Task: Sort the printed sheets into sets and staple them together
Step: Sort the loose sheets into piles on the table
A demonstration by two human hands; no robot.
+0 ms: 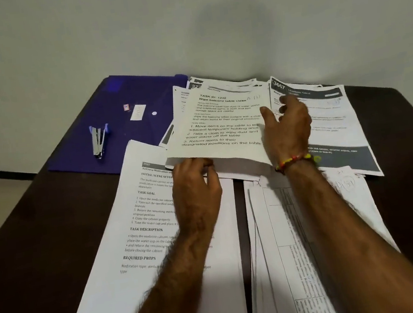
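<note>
Hands (196, 184) (287, 127) gripping lifted sheet (222, 122), long axis running away

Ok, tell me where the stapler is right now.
In the head view, the stapler lies on the purple folder at the table's far left, well left of the sheets and both hands.

Matt white paper sheets (216, 121), black print. Smooth, slightly glossy purple plastic folder (122, 120). Shiny metal stapler (99, 141), pale blue plastic ends. Dark, smooth matt table (26, 232). Beaded bracelet (295, 160), glossy.
</note>
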